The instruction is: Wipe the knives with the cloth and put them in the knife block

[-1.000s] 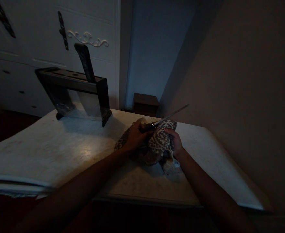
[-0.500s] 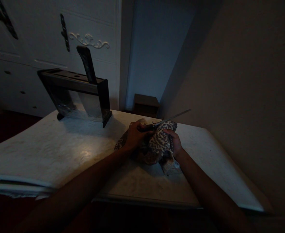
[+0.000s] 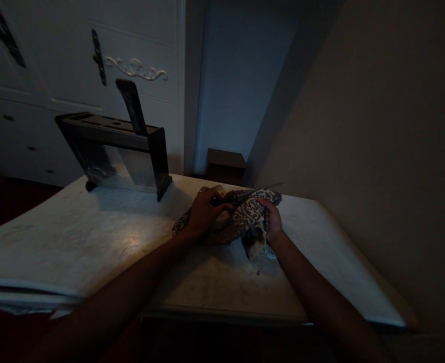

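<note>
The room is dim. My left hand (image 3: 203,209) grips the dark handle of a long, thin knife (image 3: 245,193), whose blade points right and lies low over a patterned brown-and-white cloth (image 3: 245,219). My right hand (image 3: 271,219) holds the bunched cloth around the blade near the handle. Both hands rest over the pale table top (image 3: 105,237), near its far side.
A dark knife block (image 3: 112,151) with one handle (image 3: 129,103) sticking up stands at the table's back left. Behind it is a white cabinet (image 3: 74,60); a small brown box (image 3: 224,161) sits on the floor beyond. A plain wall (image 3: 377,126) runs along the right.
The blade has dropped from pointing up and right to lying nearly flat on the cloth, and less of it shows past the cloth. Both hands stay close together.
</note>
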Demonstrator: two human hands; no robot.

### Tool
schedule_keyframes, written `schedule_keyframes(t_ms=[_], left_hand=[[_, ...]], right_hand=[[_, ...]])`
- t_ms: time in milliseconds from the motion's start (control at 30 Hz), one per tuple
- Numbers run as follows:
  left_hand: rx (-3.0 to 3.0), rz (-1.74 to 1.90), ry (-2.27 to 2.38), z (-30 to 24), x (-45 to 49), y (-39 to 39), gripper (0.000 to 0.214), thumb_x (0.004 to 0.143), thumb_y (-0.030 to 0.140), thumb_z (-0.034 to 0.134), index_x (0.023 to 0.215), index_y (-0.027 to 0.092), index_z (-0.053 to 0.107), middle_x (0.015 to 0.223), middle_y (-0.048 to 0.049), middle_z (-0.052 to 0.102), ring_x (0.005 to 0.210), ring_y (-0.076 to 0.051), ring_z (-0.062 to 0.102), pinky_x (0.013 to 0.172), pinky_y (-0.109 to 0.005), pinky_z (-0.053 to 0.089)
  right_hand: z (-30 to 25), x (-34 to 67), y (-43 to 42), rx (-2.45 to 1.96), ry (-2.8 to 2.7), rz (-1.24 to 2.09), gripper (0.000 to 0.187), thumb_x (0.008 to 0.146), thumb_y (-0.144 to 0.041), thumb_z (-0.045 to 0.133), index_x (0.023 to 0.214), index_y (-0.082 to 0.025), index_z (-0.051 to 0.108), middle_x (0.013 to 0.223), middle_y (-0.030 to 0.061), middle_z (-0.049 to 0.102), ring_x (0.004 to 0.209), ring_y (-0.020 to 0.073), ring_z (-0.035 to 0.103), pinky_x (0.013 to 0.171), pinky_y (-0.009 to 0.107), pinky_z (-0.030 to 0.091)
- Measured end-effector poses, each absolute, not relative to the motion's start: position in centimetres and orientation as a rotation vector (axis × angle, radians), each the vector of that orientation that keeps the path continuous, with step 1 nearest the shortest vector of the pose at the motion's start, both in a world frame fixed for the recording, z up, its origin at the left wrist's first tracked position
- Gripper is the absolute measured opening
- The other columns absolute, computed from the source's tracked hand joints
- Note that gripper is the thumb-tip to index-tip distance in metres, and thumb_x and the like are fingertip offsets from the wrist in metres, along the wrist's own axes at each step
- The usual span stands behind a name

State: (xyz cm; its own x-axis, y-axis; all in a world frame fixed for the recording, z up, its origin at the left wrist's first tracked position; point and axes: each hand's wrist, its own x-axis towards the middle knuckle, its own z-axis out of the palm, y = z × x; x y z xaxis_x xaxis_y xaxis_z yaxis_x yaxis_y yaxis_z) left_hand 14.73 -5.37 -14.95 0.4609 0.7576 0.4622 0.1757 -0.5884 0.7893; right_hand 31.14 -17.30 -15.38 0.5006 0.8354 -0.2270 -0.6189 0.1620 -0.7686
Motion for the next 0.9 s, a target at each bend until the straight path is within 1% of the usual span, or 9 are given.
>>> schedule_keyframes(t_ms=[100, 167, 300, 367, 533, 633, 800, 900], left_hand=[[1.974, 1.115, 0.741, -15.0, 14.7, -5.0, 0.030, 0.057, 0.035, 0.087, 0.074, 0.020, 0.066, 0.082, -0.0007, 0.062, 0.082, -0.019, 0.060, 0.078, -0.031, 0.047], [1.870, 1.097, 0.705, -15.0, 14.7, -4.7, 0.032, 0.055, 0.037, 0.087, 0.072, 0.020, 0.067, 0.077, -0.0005, 0.064, 0.079, -0.019, 0.061, 0.075, -0.030, 0.047], [1.535, 0.979, 0.642, -14.6, 14.5, -4.5, 0.040, 0.051, 0.041, 0.088, 0.075, 0.017, 0.066, 0.067, -0.0008, 0.066, 0.059, -0.015, 0.059, 0.056, -0.026, 0.045], [1.391, 0.968, 0.614, -14.2, 14.4, -4.4, 0.044, 0.050, 0.040, 0.088, 0.078, 0.015, 0.066, 0.066, -0.0014, 0.066, 0.054, -0.013, 0.058, 0.052, -0.025, 0.045], [1.139, 1.020, 0.605, -14.2, 14.5, -3.9, 0.046, 0.050, 0.036, 0.089, 0.083, 0.014, 0.067, 0.073, -0.0021, 0.068, 0.062, -0.013, 0.062, 0.060, -0.025, 0.051], [1.011, 1.030, 0.583, -14.3, 14.7, -3.5, 0.048, 0.050, 0.036, 0.089, 0.086, 0.013, 0.067, 0.075, -0.0020, 0.068, 0.062, -0.011, 0.062, 0.061, -0.025, 0.052], [0.841, 1.059, 0.567, -13.9, 14.4, -2.9, 0.047, 0.047, 0.035, 0.090, 0.080, 0.011, 0.066, 0.073, -0.0016, 0.067, 0.062, -0.010, 0.061, 0.061, -0.023, 0.051], [0.793, 1.108, 0.566, -13.7, 14.0, -2.6, 0.044, 0.048, 0.031, 0.090, 0.079, 0.011, 0.066, 0.075, -0.0014, 0.067, 0.067, -0.011, 0.064, 0.065, -0.023, 0.052]], right_hand=[[-15.6, 31.7, -17.3, -0.937, -0.253, 1.046, 0.014, 0.067, -0.028, 0.071, 0.078, -0.022, 0.067, 0.063, 0.0002, 0.072, 0.077, 0.0253, 0.072, 0.077, 0.039, 0.060], [-15.6, 32.1, -17.3, -0.948, -0.243, 1.019, 0.014, 0.068, -0.029, 0.071, 0.079, -0.022, 0.067, 0.064, 0.0001, 0.072, 0.076, 0.0252, 0.072, 0.076, 0.039, 0.061], [-15.5, 32.8, -17.5, -0.958, -0.247, 0.926, 0.016, 0.067, -0.032, 0.071, 0.080, -0.023, 0.066, 0.066, -0.0010, 0.072, 0.075, 0.0247, 0.071, 0.076, 0.040, 0.060], [-15.4, 33.2, -17.6, -0.949, -0.248, 0.888, 0.017, 0.066, -0.033, 0.071, 0.080, -0.024, 0.066, 0.067, -0.0017, 0.072, 0.075, 0.0244, 0.071, 0.076, 0.040, 0.060], [-15.4, 33.8, -17.8, -0.930, -0.236, 0.860, 0.017, 0.066, -0.034, 0.071, 0.078, -0.024, 0.064, 0.068, -0.0015, 0.072, 0.078, 0.0249, 0.071, 0.077, 0.041, 0.060], [-15.3, 33.9, -17.8, -0.925, -0.217, 0.859, 0.017, 0.065, -0.033, 0.071, 0.077, -0.024, 0.064, 0.066, -0.0014, 0.071, 0.078, 0.0250, 0.071, 0.077, 0.041, 0.060], [-15.1, 33.8, -17.8, -0.928, -0.154, 0.859, 0.013, 0.067, -0.031, 0.067, 0.076, -0.023, 0.064, 0.064, -0.0005, 0.071, 0.076, 0.0246, 0.071, 0.076, 0.039, 0.060], [-14.9, 33.6, -17.8, -0.935, -0.143, 0.874, 0.012, 0.067, -0.031, 0.067, 0.075, -0.022, 0.063, 0.063, -0.0002, 0.071, 0.075, 0.0251, 0.071, 0.075, 0.040, 0.060]])
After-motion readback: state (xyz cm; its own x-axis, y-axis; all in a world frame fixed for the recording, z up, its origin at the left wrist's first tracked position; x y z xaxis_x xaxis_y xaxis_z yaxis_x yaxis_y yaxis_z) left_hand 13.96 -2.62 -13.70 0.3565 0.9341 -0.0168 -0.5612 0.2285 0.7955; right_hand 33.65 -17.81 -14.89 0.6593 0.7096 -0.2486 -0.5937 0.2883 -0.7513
